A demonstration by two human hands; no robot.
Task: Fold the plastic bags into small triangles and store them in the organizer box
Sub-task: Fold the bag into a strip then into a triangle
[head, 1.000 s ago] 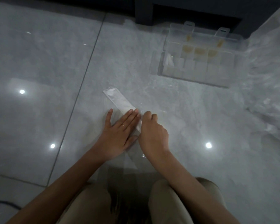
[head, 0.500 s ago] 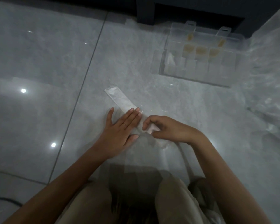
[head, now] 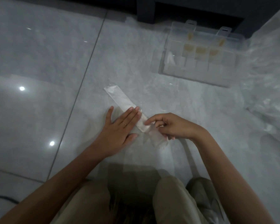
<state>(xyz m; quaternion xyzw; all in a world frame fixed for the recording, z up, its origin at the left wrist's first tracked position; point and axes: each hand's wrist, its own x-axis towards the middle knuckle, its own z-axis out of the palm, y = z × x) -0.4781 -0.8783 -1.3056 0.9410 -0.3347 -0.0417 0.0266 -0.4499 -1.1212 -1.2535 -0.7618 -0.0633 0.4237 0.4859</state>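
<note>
No text, label, brand, number or sign can be read here. The box (head: 199,78) at the far right of the floor (head: 55,62) shows no legible marking in the dim light. Neither does the bag strip (head: 120,98).

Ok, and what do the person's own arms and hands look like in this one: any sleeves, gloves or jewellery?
No gloves: the left hand and the right hand are both bare. The arms show no sleeves up to the picture's edge, and neither wrist carries a watch or bracelet. A thin ring sits on one of the left hand's fingers. Below are beige trousers.
</note>
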